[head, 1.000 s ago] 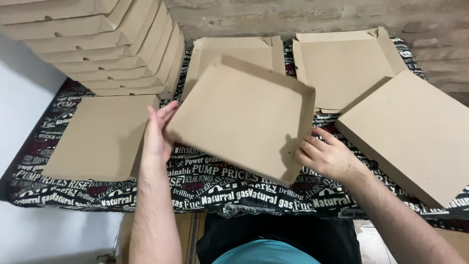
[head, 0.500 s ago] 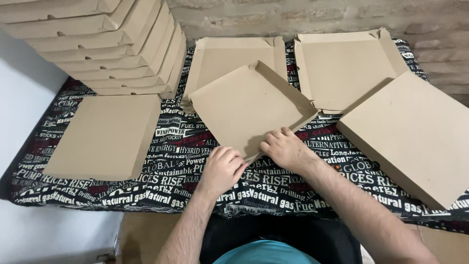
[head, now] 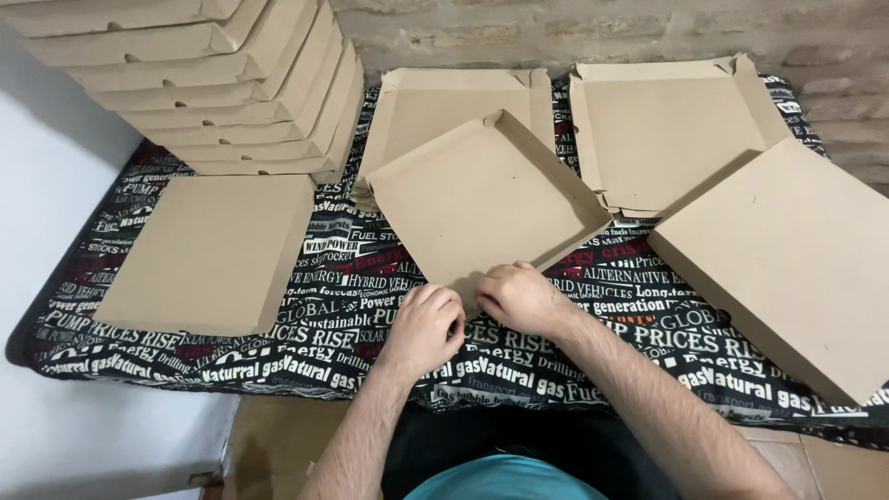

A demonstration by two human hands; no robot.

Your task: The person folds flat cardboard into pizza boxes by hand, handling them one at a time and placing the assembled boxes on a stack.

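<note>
Table against a brick wall

A rough brick wall (head: 593, 32) runs behind the cloth-covered table (head: 278, 343) — white wall (head: 46, 185) at its left edge, tan floor tiles (head: 269, 435) below.

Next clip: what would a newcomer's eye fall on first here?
Both hands, the left hand and right hand, meet at the near corner of a half-folded cardboard tray lying skewed at the table's middle. Beneath it spreads a black cloth covered in white lettering. A tall stack of folded boxes fills the far left corner.
</note>
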